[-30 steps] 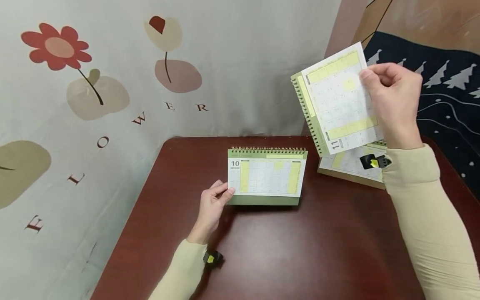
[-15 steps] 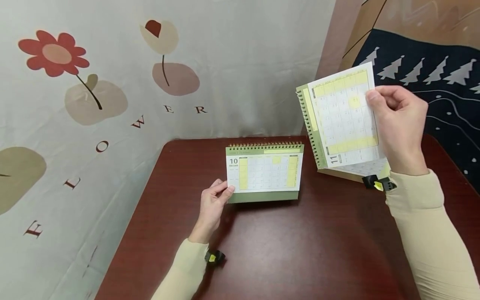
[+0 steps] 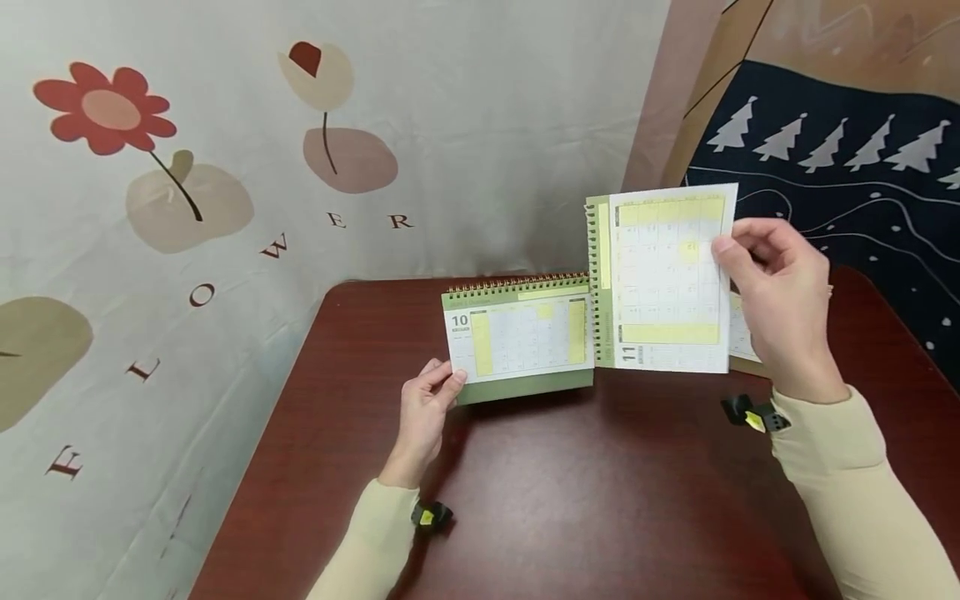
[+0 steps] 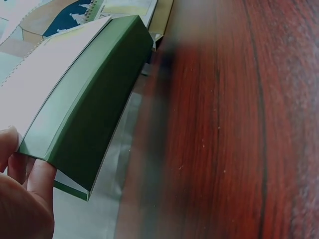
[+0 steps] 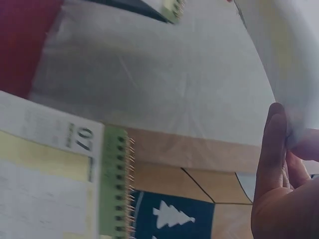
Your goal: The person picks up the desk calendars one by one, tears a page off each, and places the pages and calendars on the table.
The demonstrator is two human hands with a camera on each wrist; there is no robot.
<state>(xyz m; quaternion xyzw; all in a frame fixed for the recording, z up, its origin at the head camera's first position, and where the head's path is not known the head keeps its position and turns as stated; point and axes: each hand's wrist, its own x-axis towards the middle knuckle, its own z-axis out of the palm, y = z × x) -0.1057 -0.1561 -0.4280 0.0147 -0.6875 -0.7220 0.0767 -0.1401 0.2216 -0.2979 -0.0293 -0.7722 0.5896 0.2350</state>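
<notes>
My left hand [image 3: 423, 417] pinches the lower left corner of a green desk calendar [image 3: 525, 342], thumb in front, its page marked 10. Seen by the left wrist camera, the green base [image 4: 94, 99] looks tilted off the table. My right hand [image 3: 787, 300] pinches the edge of a calendar page [image 3: 667, 267] marked 11, turned sideways, between thumb and fingers. Punched holes run down the page's green left edge, which overlaps the calendar's right end in the head view; whether they touch I cannot tell. The right wrist view shows the page [image 5: 294, 55] blurred and bent.
Behind the page, partly hidden, another desk calendar [image 3: 742, 329] stands on the dark red table [image 3: 555, 500]; the right wrist view shows its 07 page [image 5: 45, 149]. A flower-printed curtain [image 3: 480, 125] and a dark tree-patterned cloth [image 3: 847, 167] hang behind.
My right hand has brought the page down and to the left, turning it more upright, to beside the calendar. The calendar has tilted slightly in my left hand, which keeps its grip.
</notes>
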